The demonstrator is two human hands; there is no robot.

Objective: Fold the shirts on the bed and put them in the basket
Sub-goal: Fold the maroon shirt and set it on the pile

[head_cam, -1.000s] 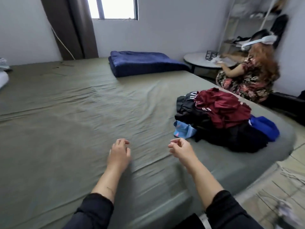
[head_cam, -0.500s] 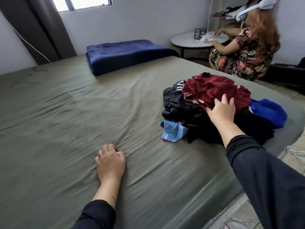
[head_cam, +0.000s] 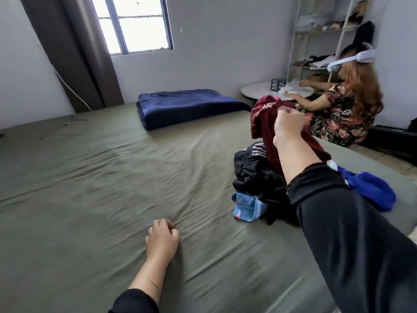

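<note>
My right hand (head_cam: pixel 287 125) grips a dark red shirt (head_cam: pixel 265 118) and holds it lifted above the clothes pile on the right side of the bed (head_cam: pixel 90 177). The pile holds a black garment with white lettering (head_cam: pixel 255 168), a light blue patterned piece (head_cam: pixel 247 206) and a bright blue garment (head_cam: pixel 372 190). My left hand (head_cam: pixel 162 239) rests on the olive sheet near the front, fingers loosely curled, holding nothing. No basket is in view.
A folded navy blanket (head_cam: pixel 180 107) lies at the bed's far side under the window. A person in a floral dress (head_cam: pixel 343 109) sits at a small round table (head_cam: pixel 257 91) beyond the bed's right edge, next to a white shelf (head_cam: pixel 320 30).
My right hand reached from the sheet to the pile, took hold of the dark red shirt and raised it. My left hand settled onto the sheet and stayed there.
</note>
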